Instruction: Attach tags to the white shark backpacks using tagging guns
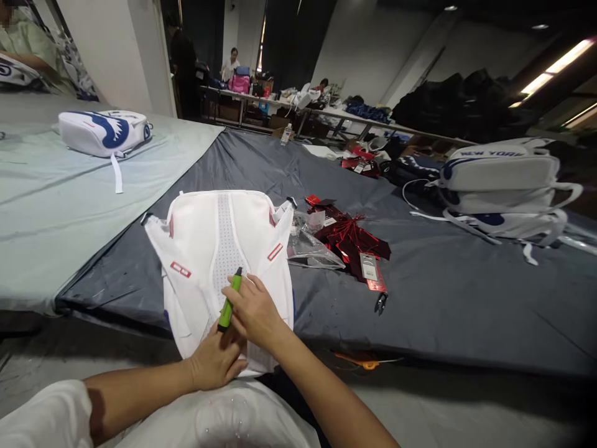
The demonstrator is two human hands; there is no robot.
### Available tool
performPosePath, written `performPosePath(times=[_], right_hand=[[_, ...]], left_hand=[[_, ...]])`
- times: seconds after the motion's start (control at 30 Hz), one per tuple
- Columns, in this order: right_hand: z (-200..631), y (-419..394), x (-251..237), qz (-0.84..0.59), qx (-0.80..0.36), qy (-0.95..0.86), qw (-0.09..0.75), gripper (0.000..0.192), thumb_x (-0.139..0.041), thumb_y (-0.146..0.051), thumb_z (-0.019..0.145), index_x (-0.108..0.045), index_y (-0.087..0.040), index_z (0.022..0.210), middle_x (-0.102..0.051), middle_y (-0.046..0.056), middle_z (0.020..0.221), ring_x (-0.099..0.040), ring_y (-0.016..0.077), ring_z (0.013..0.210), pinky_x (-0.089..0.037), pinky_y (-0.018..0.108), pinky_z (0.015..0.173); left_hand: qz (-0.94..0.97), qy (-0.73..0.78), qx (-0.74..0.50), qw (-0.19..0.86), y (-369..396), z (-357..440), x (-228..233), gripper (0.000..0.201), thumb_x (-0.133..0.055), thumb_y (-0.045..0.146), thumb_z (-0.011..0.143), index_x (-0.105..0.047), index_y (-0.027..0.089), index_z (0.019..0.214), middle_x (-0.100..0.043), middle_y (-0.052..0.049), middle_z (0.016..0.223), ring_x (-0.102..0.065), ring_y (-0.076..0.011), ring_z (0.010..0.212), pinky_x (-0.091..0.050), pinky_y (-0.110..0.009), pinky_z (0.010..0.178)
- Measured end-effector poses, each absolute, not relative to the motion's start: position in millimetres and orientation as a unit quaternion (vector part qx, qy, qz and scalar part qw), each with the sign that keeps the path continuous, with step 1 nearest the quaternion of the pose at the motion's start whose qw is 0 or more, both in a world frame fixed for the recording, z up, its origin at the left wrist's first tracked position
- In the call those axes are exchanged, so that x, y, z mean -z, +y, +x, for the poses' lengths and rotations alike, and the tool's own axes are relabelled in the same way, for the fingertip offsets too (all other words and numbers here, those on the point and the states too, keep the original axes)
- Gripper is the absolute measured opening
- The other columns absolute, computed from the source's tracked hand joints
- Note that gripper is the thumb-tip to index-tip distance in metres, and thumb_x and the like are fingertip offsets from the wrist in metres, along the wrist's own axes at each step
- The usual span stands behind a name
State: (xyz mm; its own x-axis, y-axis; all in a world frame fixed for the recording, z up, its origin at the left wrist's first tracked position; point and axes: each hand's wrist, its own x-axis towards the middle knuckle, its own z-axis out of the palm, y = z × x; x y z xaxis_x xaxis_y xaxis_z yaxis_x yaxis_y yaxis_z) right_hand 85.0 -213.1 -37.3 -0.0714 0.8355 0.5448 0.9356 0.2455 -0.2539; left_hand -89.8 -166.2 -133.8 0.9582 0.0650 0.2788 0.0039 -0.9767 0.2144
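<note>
A white backpack [193, 230] lies on the dark cloth with its back panel and straps facing up. Its shoulder straps carry small red labels, and black buckles sit at the ends of the side straps. My right hand [256, 314] is closed around a green marker-like tool [231, 302] with black ends, held over the dotted centre strip. Just below it, my left hand [219, 361] grips the near end of the backpack. Some of its fingers are hidden beneath my right hand.
Dark red straps with tags [354, 242] and a clear plastic bag [314, 246] lie to the right. Stacked white backpacks [501, 186] stand farther right. Another white-and-blue backpack [93, 134] rests on the pale table at left. Orange-handled scissors [368, 364] lie below the table edge. People work behind.
</note>
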Motion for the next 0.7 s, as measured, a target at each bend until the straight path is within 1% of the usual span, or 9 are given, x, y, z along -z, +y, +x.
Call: performPosePath(times=[0.1, 0.17, 0.27, 0.37, 0.43, 0.53, 0.6, 0.63, 0.7], right_hand=[[88.3, -210.5, 46.0, -0.618, 0.131, -0.745, 0.214, 0.030, -0.055, -0.016, 0.086, -0.058, -0.019, 0.115, -0.065, 0.013, 0.106, -0.056, 0.0275, 0.108, -0.045, 0.047, 0.101], [103.3, -223.4, 53.7, -0.621, 0.186, -0.736, 0.196, 0.023, -0.052, -0.013, 0.090, -0.061, -0.020, 0.110, -0.062, 0.009, 0.090, -0.055, 0.0244, 0.093, -0.047, 0.041, 0.091], [129.5, -256.6, 67.1, -0.650, 0.239, -0.693, 0.203, 0.023, -0.048, -0.012, 0.093, -0.062, -0.018, 0.110, -0.052, 0.004, 0.075, -0.047, 0.0214, 0.073, -0.046, 0.038, 0.077], [142.0, -281.3, 82.9, -0.691, 0.221, -0.640, 0.252, 0.027, -0.048, -0.013, 0.091, -0.058, -0.017, 0.116, -0.052, 0.005, 0.081, -0.049, 0.0228, 0.079, -0.048, 0.043, 0.085], [139.7, -285.3, 93.6, -0.701, 0.191, -0.621, 0.294, 0.031, -0.049, -0.011, 0.090, -0.054, -0.019, 0.120, -0.055, 0.006, 0.087, -0.052, 0.0226, 0.085, -0.049, 0.048, 0.093], [127.8, -280.8, 105.7, -0.696, 0.161, -0.614, 0.336, 0.039, -0.049, -0.007, 0.088, -0.049, -0.021, 0.124, -0.058, 0.004, 0.090, -0.056, 0.0211, 0.087, -0.049, 0.051, 0.099], [119.3, -278.8, 109.5, -0.688, 0.157, -0.620, 0.342, 0.040, -0.047, -0.005, 0.087, -0.050, -0.021, 0.124, -0.060, 0.005, 0.092, -0.059, 0.0209, 0.089, -0.050, 0.052, 0.100], [115.7, -279.1, 110.3, -0.684, 0.156, -0.623, 0.345, 0.039, -0.047, -0.006, 0.087, -0.050, -0.021, 0.123, -0.061, 0.005, 0.093, -0.060, 0.0210, 0.091, -0.050, 0.052, 0.101], [110.3, -281.4, 109.9, -0.677, 0.155, -0.625, 0.357, 0.035, -0.048, -0.007, 0.089, -0.050, -0.020, 0.122, -0.064, 0.006, 0.096, -0.062, 0.0211, 0.094, -0.049, 0.052, 0.101]], left_hand=[[0.986, 0.023, -0.133, 0.100, -172.5, -100.4, 168.8, 0.058, -0.050, 0.040, 0.090, -0.048, 0.021, 0.145, -0.055, -0.017, 0.144, -0.047, -0.0383, 0.138, -0.046, -0.059, 0.108], [0.987, 0.025, -0.098, 0.124, -172.3, -103.9, 181.1, 0.065, -0.050, 0.043, 0.088, -0.040, 0.031, 0.151, -0.051, -0.014, 0.149, -0.047, -0.0386, 0.138, -0.049, -0.059, 0.106], [0.985, 0.020, -0.037, 0.169, -170.3, -106.1, 180.1, 0.078, -0.052, 0.046, 0.086, -0.020, 0.039, 0.157, -0.043, -0.010, 0.154, -0.042, -0.0400, 0.141, -0.049, -0.063, 0.106], [0.982, 0.029, -0.022, 0.188, -166.3, -103.9, 156.8, 0.091, -0.057, 0.047, 0.081, -0.008, 0.038, 0.158, -0.036, -0.011, 0.157, -0.037, -0.0417, 0.143, -0.049, -0.065, 0.105], [0.977, 0.033, -0.046, 0.203, -157.8, -92.9, 129.0, 0.088, -0.057, 0.044, 0.082, -0.014, 0.038, 0.158, -0.045, -0.011, 0.154, -0.045, -0.0385, 0.140, -0.053, -0.059, 0.103], [0.969, 0.008, -0.111, 0.221, -131.3, -45.5, 76.2, 0.058, -0.046, 0.036, 0.092, -0.041, 0.029, 0.149, -0.065, -0.011, 0.133, -0.062, -0.0269, 0.121, -0.059, -0.044, 0.096], [0.977, -0.006, -0.160, 0.143, -105.4, 6.6, 44.5, 0.041, -0.042, 0.033, 0.097, -0.058, 0.018, 0.131, -0.064, -0.014, 0.132, -0.054, -0.0282, 0.130, -0.050, -0.047, 0.106], [0.982, -0.001, -0.162, 0.100, -90.9, 35.1, 32.4, 0.038, -0.043, 0.034, 0.098, -0.061, 0.015, 0.125, -0.062, -0.015, 0.133, -0.050, -0.0292, 0.133, -0.046, -0.048, 0.108], [0.995, 0.006, -0.095, 0.000, -62.1, 87.9, 16.9, 0.036, -0.045, 0.039, 0.099, -0.066, 0.012, 0.111, -0.065, -0.018, 0.126, -0.052, -0.0322, 0.128, -0.042, -0.050, 0.105]])
